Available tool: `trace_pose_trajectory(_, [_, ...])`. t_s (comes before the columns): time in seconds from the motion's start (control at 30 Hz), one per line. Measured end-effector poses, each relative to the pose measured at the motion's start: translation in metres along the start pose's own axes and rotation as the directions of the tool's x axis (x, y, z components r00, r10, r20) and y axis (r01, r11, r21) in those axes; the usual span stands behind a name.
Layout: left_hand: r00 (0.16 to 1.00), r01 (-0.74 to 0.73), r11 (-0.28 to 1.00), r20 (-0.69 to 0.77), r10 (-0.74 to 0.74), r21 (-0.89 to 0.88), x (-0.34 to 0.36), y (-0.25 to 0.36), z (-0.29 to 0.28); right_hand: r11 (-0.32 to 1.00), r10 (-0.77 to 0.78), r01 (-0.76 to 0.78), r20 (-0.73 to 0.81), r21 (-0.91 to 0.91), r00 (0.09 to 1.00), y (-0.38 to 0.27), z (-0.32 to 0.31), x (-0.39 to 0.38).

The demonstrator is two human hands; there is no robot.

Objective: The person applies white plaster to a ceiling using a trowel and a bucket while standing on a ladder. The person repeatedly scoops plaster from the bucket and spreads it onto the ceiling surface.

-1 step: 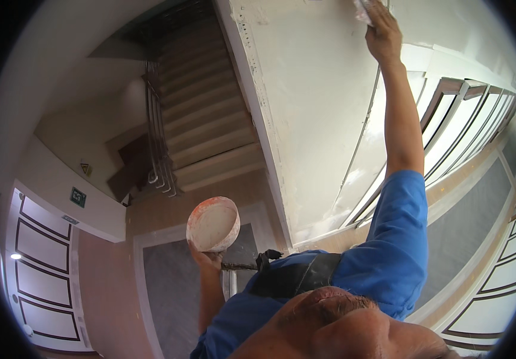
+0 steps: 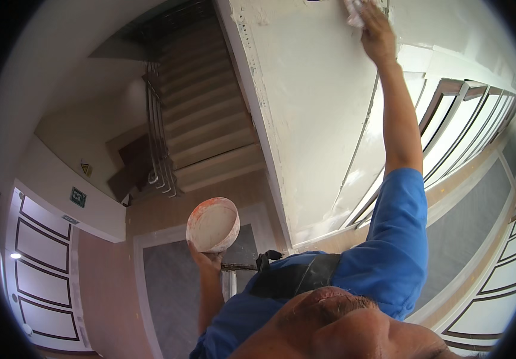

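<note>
Left hand [image 2: 207,258] clasps paste-smeared bowl [image 2: 215,225], low-left of right hand [image 2: 378,39]; right grips whitish item [image 2: 355,13], kind unclear, at wall panel [image 2: 317,96]. Hands well apart.

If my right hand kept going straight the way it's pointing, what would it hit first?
Your right hand, holding a blurred whitish object, would probably meet the white plastered panel first; depth is unclear, so they may already touch.

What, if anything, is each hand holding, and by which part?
Left hand: the bowl, by its near outer side. Right hand: a pale thing in the fingers; which part, unclear.
</note>
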State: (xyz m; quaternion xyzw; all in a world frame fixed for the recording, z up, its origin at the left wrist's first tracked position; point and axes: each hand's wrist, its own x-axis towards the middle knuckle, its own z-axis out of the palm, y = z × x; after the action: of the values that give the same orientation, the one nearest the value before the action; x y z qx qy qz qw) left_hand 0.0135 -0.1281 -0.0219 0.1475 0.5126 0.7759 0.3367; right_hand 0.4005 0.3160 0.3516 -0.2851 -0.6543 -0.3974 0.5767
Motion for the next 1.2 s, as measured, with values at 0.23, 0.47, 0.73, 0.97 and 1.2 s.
trace_pose_trajectory(0.23, [0.997,0.046,0.995,-0.05,-0.051,-0.09,0.008,0.003,0.012,0.977,0.182,-0.191,0.091,0.099,0.979,-0.022,-0.012,-0.06])
trace_pose_trajectory(0.47, [0.978,0.21,0.975,0.014,-0.21,-0.077,0.021,0.008,0.008,0.755,0.644,-0.652,0.105,0.074,0.758,0.009,0.001,0.045])
trace_pose_trajectory(0.73, [0.957,0.281,0.953,-0.036,-0.287,-0.112,0.028,0.0,0.001,0.926,0.046,-0.14,0.263,0.351,0.964,-0.152,-0.015,0.028])
trace_pose_trajectory(0.97, [0.961,0.273,0.946,-0.001,-0.278,-0.174,0.026,-0.004,-0.006,0.969,-0.147,0.157,-0.063,0.19,0.987,-0.116,-0.005,0.129])
trace_pose_trajectory(1.2, [0.983,0.18,0.95,0.024,-0.179,-0.255,0.026,-0.012,-0.006,0.97,-0.107,0.046,0.245,0.24,0.964,-0.129,-0.021,0.119])
